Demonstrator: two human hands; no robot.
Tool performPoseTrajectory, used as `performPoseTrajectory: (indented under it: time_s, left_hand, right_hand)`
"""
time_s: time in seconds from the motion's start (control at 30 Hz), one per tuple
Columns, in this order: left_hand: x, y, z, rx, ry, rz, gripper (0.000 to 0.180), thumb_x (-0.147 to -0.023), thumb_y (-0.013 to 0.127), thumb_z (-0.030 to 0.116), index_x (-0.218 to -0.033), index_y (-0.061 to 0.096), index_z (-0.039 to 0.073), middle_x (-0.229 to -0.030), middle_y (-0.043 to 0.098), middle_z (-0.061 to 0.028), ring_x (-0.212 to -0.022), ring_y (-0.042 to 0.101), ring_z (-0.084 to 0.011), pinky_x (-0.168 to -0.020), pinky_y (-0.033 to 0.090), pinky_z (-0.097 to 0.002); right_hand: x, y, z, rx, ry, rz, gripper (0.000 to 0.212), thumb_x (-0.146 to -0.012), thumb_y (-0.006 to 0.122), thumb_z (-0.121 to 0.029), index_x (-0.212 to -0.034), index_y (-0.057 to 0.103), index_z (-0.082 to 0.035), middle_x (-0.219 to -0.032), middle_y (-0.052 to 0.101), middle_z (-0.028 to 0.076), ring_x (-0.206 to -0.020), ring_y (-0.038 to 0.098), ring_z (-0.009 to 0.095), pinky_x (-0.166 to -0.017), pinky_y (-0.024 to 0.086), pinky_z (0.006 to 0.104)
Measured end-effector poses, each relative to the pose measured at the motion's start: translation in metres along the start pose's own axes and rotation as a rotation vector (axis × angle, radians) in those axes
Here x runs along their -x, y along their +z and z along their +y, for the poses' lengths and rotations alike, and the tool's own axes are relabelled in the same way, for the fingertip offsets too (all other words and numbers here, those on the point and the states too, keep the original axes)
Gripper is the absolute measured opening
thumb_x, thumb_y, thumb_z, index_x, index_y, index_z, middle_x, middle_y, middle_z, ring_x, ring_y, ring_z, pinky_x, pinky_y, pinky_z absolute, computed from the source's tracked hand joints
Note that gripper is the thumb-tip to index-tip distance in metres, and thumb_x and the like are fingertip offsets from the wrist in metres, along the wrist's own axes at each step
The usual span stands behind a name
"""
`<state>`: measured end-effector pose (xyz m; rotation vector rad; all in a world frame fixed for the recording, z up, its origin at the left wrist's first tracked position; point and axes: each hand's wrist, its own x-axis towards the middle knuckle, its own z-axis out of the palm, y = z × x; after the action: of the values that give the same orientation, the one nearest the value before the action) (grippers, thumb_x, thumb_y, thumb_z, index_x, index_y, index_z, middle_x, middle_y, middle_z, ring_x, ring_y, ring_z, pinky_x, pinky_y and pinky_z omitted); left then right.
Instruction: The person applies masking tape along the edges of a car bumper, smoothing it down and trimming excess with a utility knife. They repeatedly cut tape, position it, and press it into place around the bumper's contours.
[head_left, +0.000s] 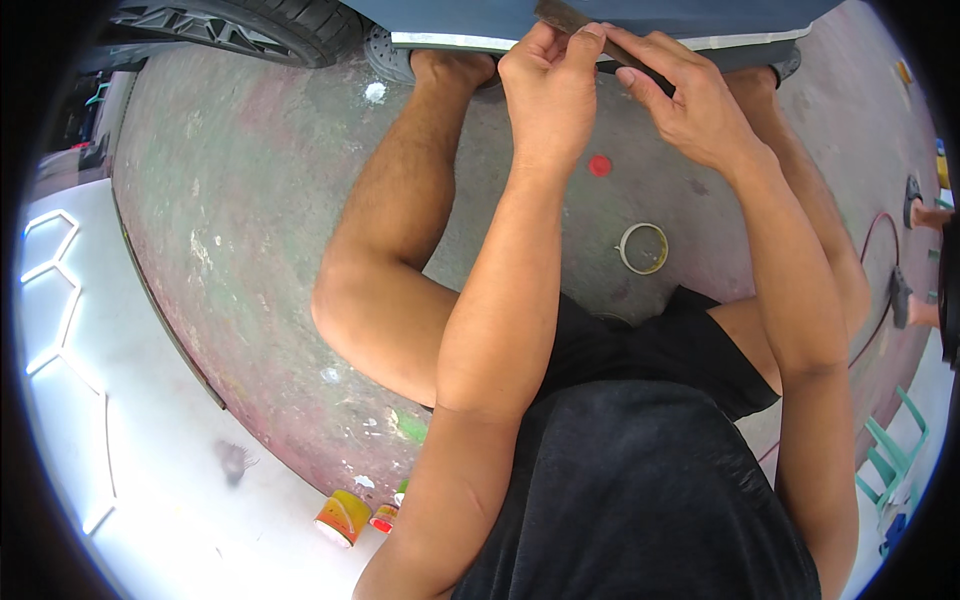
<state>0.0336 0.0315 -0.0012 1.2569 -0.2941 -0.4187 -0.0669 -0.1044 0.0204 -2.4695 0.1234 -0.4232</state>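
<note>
Both arms reach up to the lower edge of a blue-grey car panel. A pale strip that looks like masking tape runs along that edge. My left hand is closed, its thumb and fingers pinching a narrow brown strip against the panel. My right hand grips the strip's other end, with the thumb below and the fingers over it. I cannot make out whether the strip is sandpaper or a thin block. The fingertips of my left hand are partly hidden.
A car wheel stands at the far left. Between my legs lie a roll of tape and a red disc. Paint tins stand lower left. At right are a hose, another person's feet and a green chair.
</note>
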Motion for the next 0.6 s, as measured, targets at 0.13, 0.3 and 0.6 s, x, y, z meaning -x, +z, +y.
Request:
performPoseTrajectory:
  time_s: [0.13, 0.3, 0.6]
  left_hand:
    - [-0.003, 0.003, -0.002, -0.041, 0.013, -0.005, 0.022, -0.097, 0.072, 0.018, -0.108, 0.074, -0.001, -0.101, 0.076, -0.0079, -0.094, 0.072, -0.0165, -0.080, 0.058, -0.0318]
    - [-0.005, 0.007, -0.002, -0.013, -0.004, -0.014, 0.023, -0.097, 0.068, 0.014, -0.110, 0.074, -0.005, -0.099, 0.074, -0.0076, -0.091, 0.069, -0.0147, -0.081, 0.055, -0.0294]
    - [-0.002, 0.012, 0.011, -0.016, -0.035, -0.023, 0.021, -0.099, 0.069, 0.011, -0.107, 0.073, -0.007, -0.095, 0.074, -0.0071, -0.085, 0.064, -0.0126, -0.077, 0.050, -0.0270]
  right_hand:
    - [-0.001, 0.001, 0.007, -0.013, 0.028, 0.000, 0.043, -0.104, 0.065, -0.022, -0.145, 0.063, -0.010, -0.110, 0.069, 0.015, -0.094, 0.067, 0.034, -0.084, 0.054, 0.0415]
    - [-0.005, -0.001, 0.018, -0.003, 0.009, -0.027, 0.043, -0.104, 0.065, -0.022, -0.145, 0.063, -0.011, -0.110, 0.069, 0.013, -0.093, 0.068, 0.032, -0.084, 0.054, 0.0409]
    - [-0.010, -0.001, 0.032, -0.028, -0.043, -0.027, 0.048, -0.104, 0.066, -0.027, -0.149, 0.060, -0.011, -0.089, 0.056, 0.007, -0.074, 0.048, 0.019, -0.067, 0.044, 0.0338]
